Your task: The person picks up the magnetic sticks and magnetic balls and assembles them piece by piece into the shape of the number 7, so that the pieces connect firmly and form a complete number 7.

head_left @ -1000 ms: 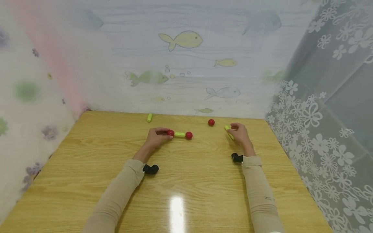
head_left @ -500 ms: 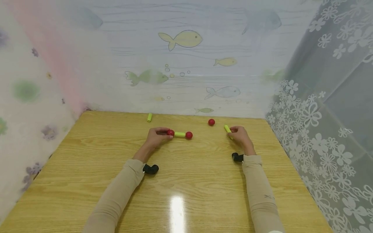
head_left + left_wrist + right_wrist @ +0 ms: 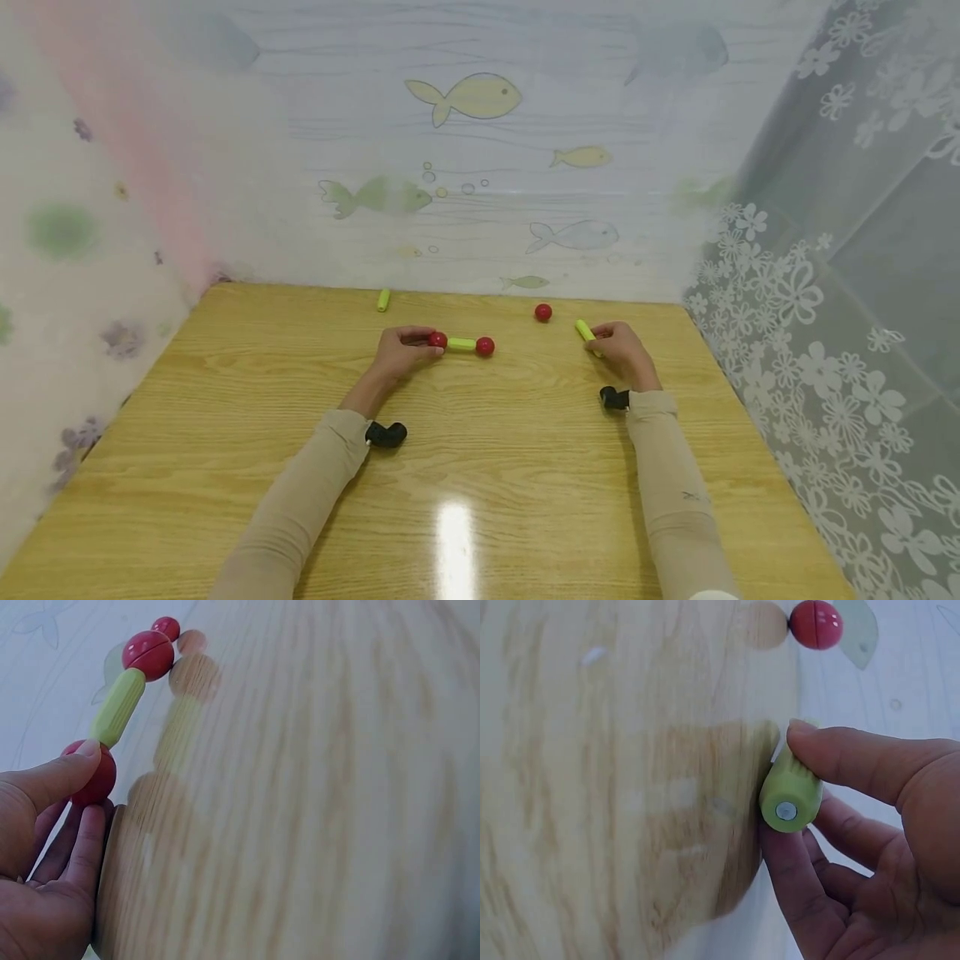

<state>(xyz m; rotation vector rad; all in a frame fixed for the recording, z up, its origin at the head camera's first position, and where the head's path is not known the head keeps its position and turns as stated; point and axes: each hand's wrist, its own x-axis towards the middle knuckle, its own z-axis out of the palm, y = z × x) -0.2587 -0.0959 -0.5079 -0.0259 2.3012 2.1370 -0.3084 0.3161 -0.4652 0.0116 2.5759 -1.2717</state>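
My left hand (image 3: pixel 399 353) pinches a red ball (image 3: pixel 94 777) between thumb and fingers. A yellow-green rod (image 3: pixel 118 707) joins that ball to a second red ball (image 3: pixel 485 346), and the row lies along the table to the right of the hand. Farther right, my right hand (image 3: pixel 621 348) grips another yellow-green rod (image 3: pixel 789 793) near its middle; a round silvery spot shows on the near end in the right wrist view. Behind and between the hands sits a loose red ball (image 3: pixel 543 312), which touches neither.
A third yellow-green rod (image 3: pixel 383 301) lies near the table's back edge, beyond the left hand. The wooden table (image 3: pixel 495 467) ends at a wall (image 3: pixel 480 208) printed with fish. Black wrist devices (image 3: pixel 386 434) sit at both cuffs.
The right hand's fingers, spread above the rod a second ago, have come down and closed round it. The left hand and its joined pieces stay in place; the head view has shifted slightly.
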